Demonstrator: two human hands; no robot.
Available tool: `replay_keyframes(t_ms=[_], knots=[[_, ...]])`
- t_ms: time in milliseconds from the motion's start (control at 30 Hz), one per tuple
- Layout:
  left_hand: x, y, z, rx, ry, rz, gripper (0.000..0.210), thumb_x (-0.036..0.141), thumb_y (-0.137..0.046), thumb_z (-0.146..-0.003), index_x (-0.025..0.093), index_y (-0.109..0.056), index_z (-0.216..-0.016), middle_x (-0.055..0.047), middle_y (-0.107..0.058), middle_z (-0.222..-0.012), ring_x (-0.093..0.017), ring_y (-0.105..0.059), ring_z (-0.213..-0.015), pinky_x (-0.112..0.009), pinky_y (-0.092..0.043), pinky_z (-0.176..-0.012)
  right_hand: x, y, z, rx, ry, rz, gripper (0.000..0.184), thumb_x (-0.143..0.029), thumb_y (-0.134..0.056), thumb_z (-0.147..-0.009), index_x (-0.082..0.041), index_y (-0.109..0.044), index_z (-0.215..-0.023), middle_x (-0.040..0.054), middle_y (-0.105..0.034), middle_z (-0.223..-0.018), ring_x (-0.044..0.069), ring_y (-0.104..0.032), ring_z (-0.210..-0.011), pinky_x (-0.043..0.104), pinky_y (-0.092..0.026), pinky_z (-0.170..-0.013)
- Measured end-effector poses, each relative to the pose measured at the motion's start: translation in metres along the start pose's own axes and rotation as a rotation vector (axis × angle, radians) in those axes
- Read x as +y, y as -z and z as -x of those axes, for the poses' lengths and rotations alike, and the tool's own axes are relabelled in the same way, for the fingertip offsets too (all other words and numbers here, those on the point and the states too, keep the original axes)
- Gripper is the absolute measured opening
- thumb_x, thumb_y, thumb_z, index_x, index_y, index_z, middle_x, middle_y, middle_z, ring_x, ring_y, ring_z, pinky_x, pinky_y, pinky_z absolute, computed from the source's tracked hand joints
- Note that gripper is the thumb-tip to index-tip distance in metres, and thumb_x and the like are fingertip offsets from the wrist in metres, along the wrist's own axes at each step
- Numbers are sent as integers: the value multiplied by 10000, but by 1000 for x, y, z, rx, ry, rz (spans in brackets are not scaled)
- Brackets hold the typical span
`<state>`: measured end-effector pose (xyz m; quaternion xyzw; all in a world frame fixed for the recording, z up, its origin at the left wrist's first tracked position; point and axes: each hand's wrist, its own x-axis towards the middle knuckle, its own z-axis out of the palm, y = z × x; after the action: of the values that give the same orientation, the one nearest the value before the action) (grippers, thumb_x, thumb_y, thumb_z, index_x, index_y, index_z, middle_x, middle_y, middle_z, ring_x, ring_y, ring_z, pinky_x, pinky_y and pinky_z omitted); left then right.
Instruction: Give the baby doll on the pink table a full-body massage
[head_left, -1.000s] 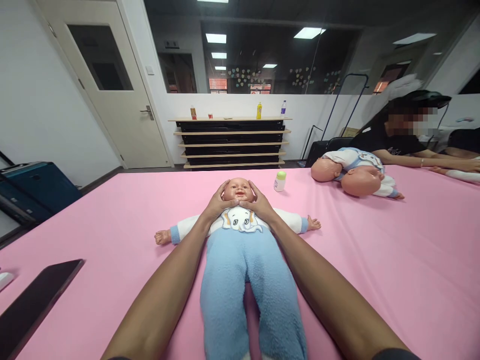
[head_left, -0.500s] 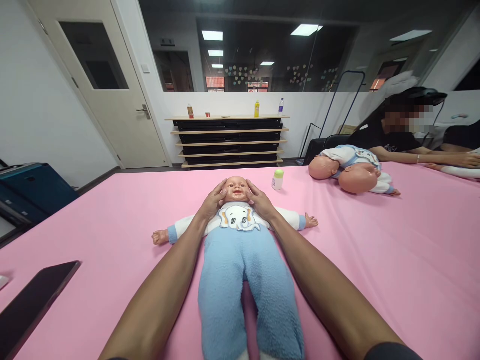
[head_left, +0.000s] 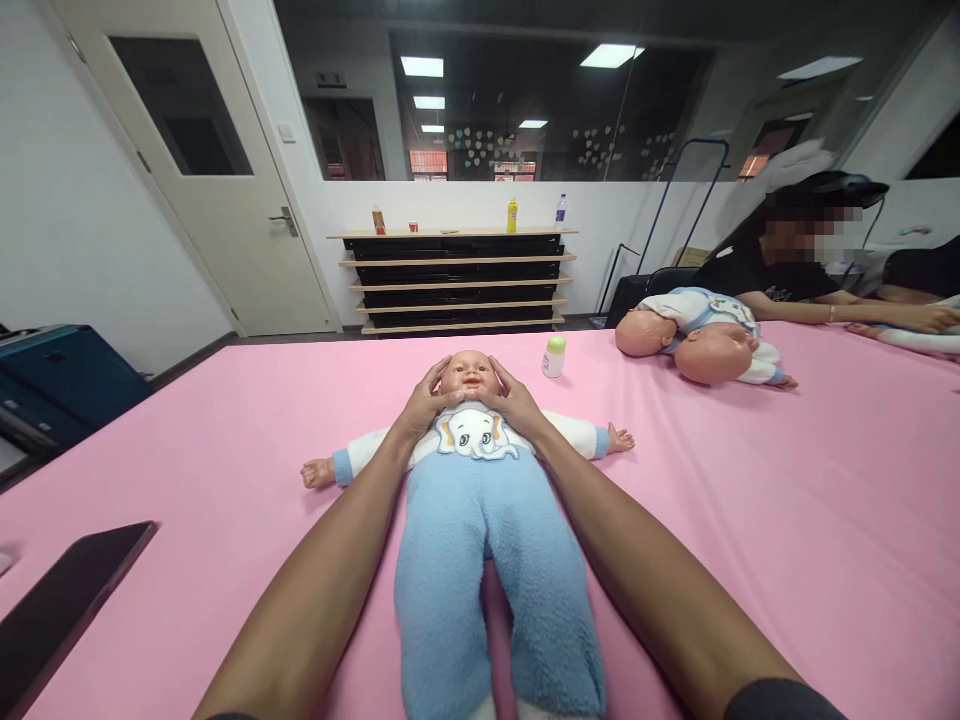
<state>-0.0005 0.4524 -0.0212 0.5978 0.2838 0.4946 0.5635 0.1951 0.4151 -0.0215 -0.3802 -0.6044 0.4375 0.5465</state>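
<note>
A baby doll in a white top with an elephant face and blue fleece trousers lies on its back, arms spread out. My left hand cups one side of the doll's head, its fingers along the temple and its thumb at the chin. On the other side, my right hand is wrapped round the head in the same way, thumb tip near the mouth corner. The two thumbs lie just below the mouth, a little apart. Beyond my right hand stands a small white bottle with a green cap.
A pink-covered table bears everything. At its near left lies a black phone. Two more dolls lie at the far right, beside a co-worker in black. A shelf unit and a blue suitcase stand beyond the table.
Both thumbs have slid down and inward from the doll's cheeks to its chin. The fingers stay at the sides of the head. The view has shifted very slightly.
</note>
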Motion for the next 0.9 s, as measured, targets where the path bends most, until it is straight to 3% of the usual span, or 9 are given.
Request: replay_keyframes(t_ms=[167, 333, 400, 533, 733, 900], knots=[[-1, 2, -2, -34, 32, 138, 885, 277, -750, -688, 254, -334, -1468, -105, -358, -1450, -274, -454, -1290, -422, -412, -1087, 3, 0, -4, 8, 7, -31, 843, -524, -665, -786, -273, -276, -1490, -6, -353, -1497, 209, -374, -1364, 362, -327, -1145], [-3, 3, -4, -17, 23, 149, 773, 316, -694, -739, 232, -377, -1438, -105, -369, -1440, -272, -450, -1290, -407, -434, -1068, 7, 0, -8, 28, -23, -91, 653, -605, -455, -893, -301, -344, -1461, -30, -359, -1493, 187, -381, -1365, 367, -364, -1120], [-3, 1, -3, -1, 6, 107, 791, 328, -710, -733, 239, -365, -1439, -105, -371, -1437, -275, -449, -1290, -417, -429, -1070, 6, -1, -7, 28, 1, -41, 694, -582, -531, -862, -292, -343, -1463, -22, -354, -1496, 195, -374, -1369, 364, -346, -1132], [-1, -4, 0, 24, -27, -36, 933, 295, -808, -633, 273, -343, -1441, -96, -369, -1437, -282, -455, -1279, -435, -411, -1080, 0, -4, -2, 16, 28, 62, 956, -474, -762, -699, -288, -266, -1495, -4, -352, -1496, 235, -377, -1363, 378, -333, -1142], [0, -3, 1, 38, -39, -48, 853, 312, -789, -670, 260, -388, -1422, -92, -398, -1420, -266, -437, -1297, -428, -365, -1119, -3, -2, 0, 20, 48, 36, 877, -461, -735, -734, -270, -314, -1479, -4, -347, -1500, 226, -363, -1371, 358, -320, -1150], [1, 0, -1, -15, 12, 106, 782, 345, -727, -745, 240, -378, -1438, -93, -388, -1435, -247, -445, -1296, -392, -383, -1112, 0, -1, -3, 2, 0, -84, 840, -498, -681, -778, -257, -299, -1486, 7, -400, -1469, 231, -426, -1325, 367, -368, -1119]])
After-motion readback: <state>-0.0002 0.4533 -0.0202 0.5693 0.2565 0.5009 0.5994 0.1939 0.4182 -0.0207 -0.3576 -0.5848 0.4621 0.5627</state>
